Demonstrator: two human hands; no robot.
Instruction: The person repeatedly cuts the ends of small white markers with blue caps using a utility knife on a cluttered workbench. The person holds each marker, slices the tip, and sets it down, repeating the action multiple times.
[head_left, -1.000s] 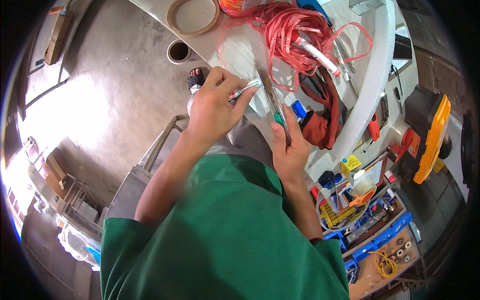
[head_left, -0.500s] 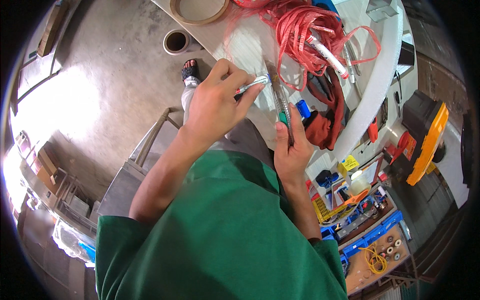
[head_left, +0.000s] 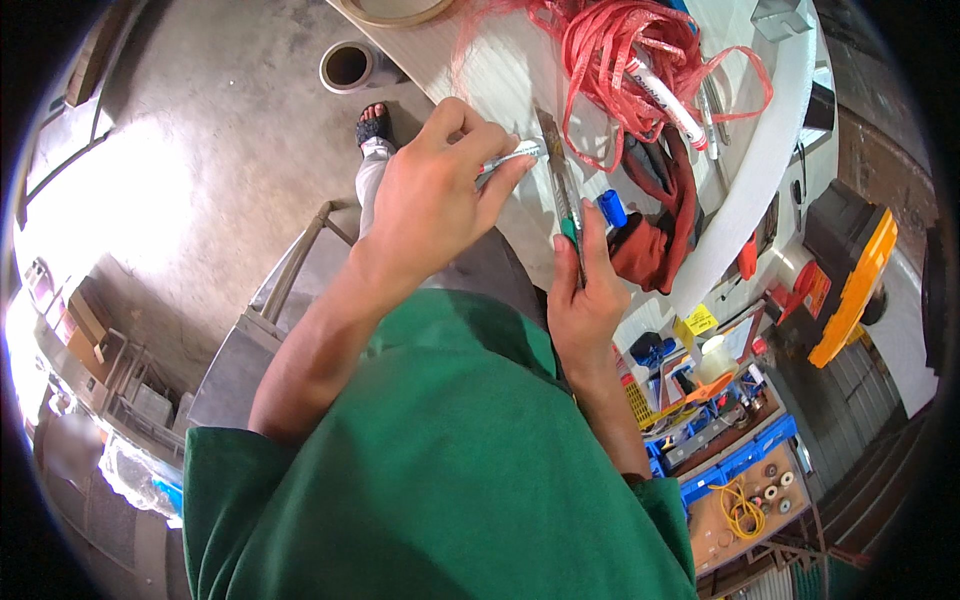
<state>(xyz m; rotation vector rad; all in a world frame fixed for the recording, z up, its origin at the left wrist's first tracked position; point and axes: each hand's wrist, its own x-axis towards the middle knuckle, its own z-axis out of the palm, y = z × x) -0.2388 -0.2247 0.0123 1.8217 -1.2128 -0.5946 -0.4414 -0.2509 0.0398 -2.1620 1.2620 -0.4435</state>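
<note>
My left hand point(head_left: 440, 185) pinches a white marker pen point(head_left: 515, 155) between thumb and fingers, its uncapped-looking end pointing right. In my right hand point(head_left: 588, 290) is a box cutter point(head_left: 562, 190) with a green slider, its blade out and pointing away from me. The blade stands close beside the marker's end; whether they touch I cannot tell. A blue marker cap point(head_left: 612, 208) lies on the table just right of the cutter. Beyond it sits a dark red and grey cloth point(head_left: 655, 230).
Red plastic twine point(head_left: 600, 60) lies heaped on the pale table point(head_left: 490, 90), with a red-and-white marker point(head_left: 668, 105) on it. A tape roll point(head_left: 400, 12) rests at the far edge. On the floor stands a cardboard tube point(head_left: 348, 66). A cluttered tool bench point(head_left: 740, 540) is at right.
The view has shifted a little. The box cutter's blade has moved slightly relative to the marker's end, and a small gap seems to show between them. Both hands keep their holds.
</note>
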